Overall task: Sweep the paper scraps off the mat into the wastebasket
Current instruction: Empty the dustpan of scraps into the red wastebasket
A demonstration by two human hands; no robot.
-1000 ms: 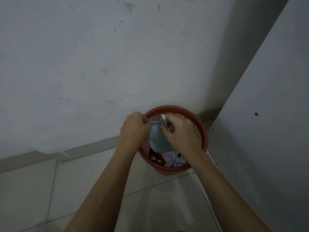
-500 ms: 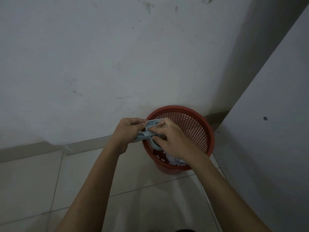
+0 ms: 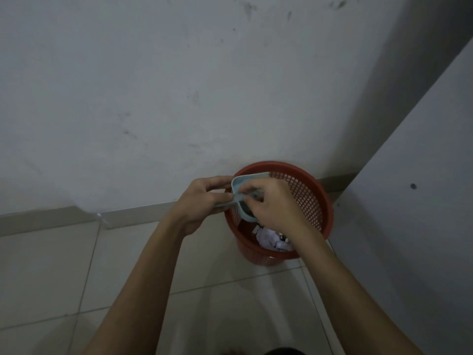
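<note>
A red mesh wastebasket (image 3: 311, 190) stands on the floor against the wall, with crumpled paper scraps (image 3: 268, 238) lying in its bottom. A small light-blue dustpan (image 3: 240, 183) hangs over the basket's left rim. My left hand (image 3: 198, 201) grips the dustpan's handle. My right hand (image 3: 275, 204) is over the basket opening, fingers curled around a small light-blue brush laid against the pan; the brush is mostly hidden under those fingers. No mat is in view.
A scuffed white wall (image 3: 179, 98) rises right behind the basket, with a skirting strip (image 3: 51, 219) along its foot. A white panel (image 3: 409, 201) stands close on the right of the basket. Pale floor tiles (image 3: 64, 278) spread to the left and front.
The dustpan has swung from hanging down inside the basket to lying level over its left rim. Both hands stayed together on the pan and brush, and the view shifted slightly.
</note>
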